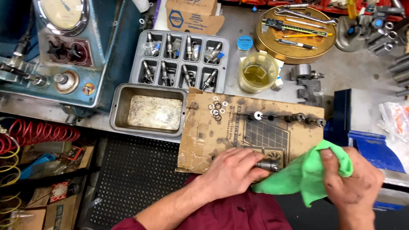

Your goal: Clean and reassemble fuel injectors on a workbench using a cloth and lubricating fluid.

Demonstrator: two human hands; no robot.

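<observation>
Wiping a small part near loose rings

The left hand (232, 170) is closed around a metal part (267, 165) over the cardboard (204, 140). The right hand (353, 181) pinches a green cloth (302, 176) beside it. The oily part may slip, and the cloth could sweep the small rings (216, 108) off the cardboard.

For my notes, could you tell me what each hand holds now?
Left hand: closed on a small metal part.
Right hand: gripping a green cloth.

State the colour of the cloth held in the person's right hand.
Bright green; the cloth shows best in the head view, gripped by the right hand.
</observation>
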